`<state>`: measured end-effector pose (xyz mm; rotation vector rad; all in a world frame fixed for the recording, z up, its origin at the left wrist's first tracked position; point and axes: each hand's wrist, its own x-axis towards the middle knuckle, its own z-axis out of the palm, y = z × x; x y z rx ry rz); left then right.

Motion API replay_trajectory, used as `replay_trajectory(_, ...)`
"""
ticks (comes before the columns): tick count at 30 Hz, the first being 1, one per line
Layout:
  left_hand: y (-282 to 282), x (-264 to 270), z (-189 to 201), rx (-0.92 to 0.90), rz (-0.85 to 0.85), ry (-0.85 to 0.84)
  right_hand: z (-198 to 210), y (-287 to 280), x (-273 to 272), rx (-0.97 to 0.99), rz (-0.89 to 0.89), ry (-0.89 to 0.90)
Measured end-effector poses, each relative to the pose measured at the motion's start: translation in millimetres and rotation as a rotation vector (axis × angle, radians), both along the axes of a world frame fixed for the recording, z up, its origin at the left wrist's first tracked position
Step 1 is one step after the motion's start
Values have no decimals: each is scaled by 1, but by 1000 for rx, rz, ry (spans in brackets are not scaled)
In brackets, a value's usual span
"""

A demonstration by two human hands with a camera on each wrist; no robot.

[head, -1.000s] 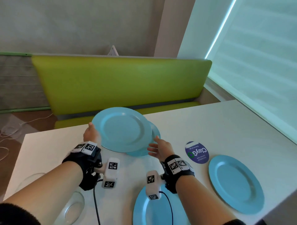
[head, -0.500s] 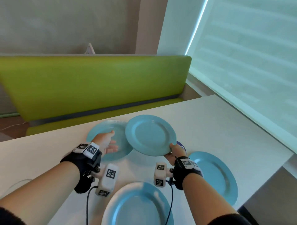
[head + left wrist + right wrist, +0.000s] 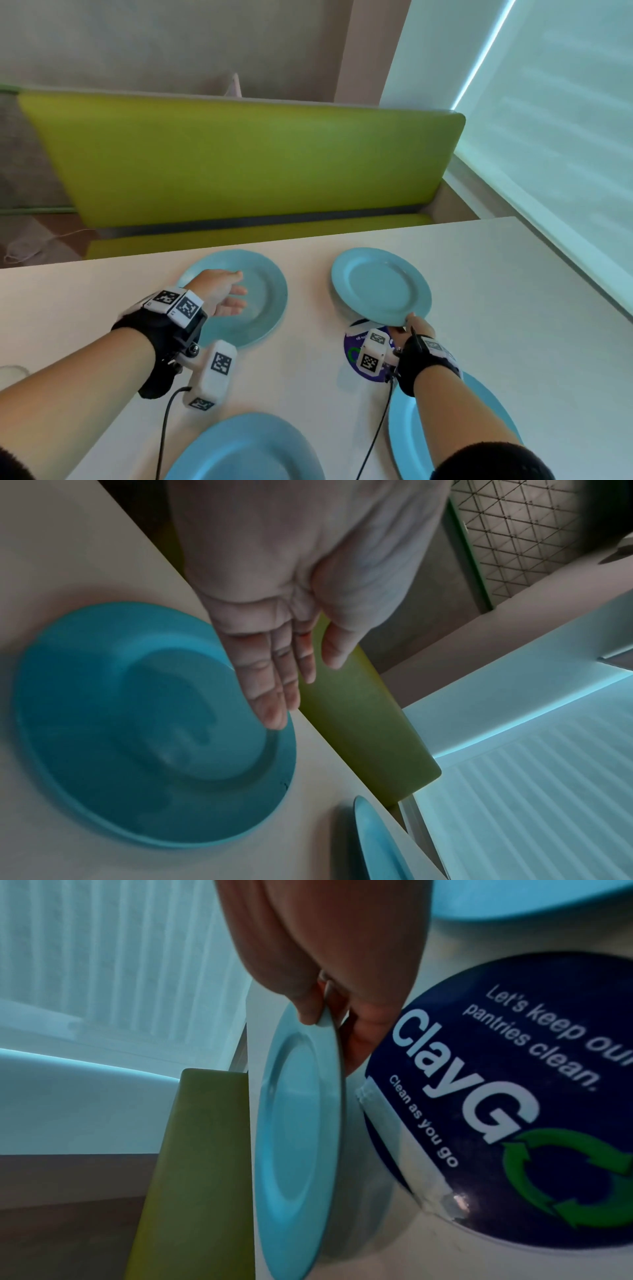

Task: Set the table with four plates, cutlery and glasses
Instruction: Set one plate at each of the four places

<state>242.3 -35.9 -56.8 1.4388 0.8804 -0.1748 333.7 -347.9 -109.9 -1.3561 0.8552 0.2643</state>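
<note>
Several blue plates are on the white table (image 3: 513, 308). My right hand (image 3: 412, 325) pinches the near rim of the far right plate (image 3: 380, 286), thumb on top and fingers beneath, holding that plate (image 3: 294, 1150) just above the table. My left hand (image 3: 222, 294) hovers with straight fingers over the far left plate (image 3: 260, 301), which lies flat; its fingers (image 3: 270, 691) stay apart from this plate (image 3: 137, 737). Two more plates lie near me, one at the front middle (image 3: 246, 452) and one at the front right (image 3: 407, 428) under my right forearm.
A round dark blue "ClayGo" sticker (image 3: 514, 1096) is on the table under my right wrist. A green bench (image 3: 239, 161) runs along the table's far edge. A blind-covered window (image 3: 565, 120) borders the right side. Something pale (image 3: 12, 373) shows at the left edge.
My right hand has carried its plate to the right and lower, away from the far left plate. My left hand stays open above the far left plate.
</note>
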Motion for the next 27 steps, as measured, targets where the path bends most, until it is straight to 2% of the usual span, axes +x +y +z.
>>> replay_trajectory(1,1,0,-1,2,10,3,-1,2,5,82,-57,54)
replay_trajectory(2,1,1,-1,2,18,6,0,3,7,94,-37,57)
replay_trajectory(3,1,1,-1,-1,26,8,-1,5,9,156,-89,47)
replay_trajectory(4,0,2,-1,-1,33,9,-2,3,8,115,-19,-9)
replay_trajectory(7,0,4,-2,6,48,17,-10,3,9,144,-34,-52)
replay_trajectory(10,-3,5,-2,10,51,22,-13,5,15,28,53,-11)
replay_trajectory(14,-9,8,2,0,47,15,-2,7,22,-181,74,53)
replay_trajectory(27,-20,15,10,-5,26,12,4,13,31,-206,124,85)
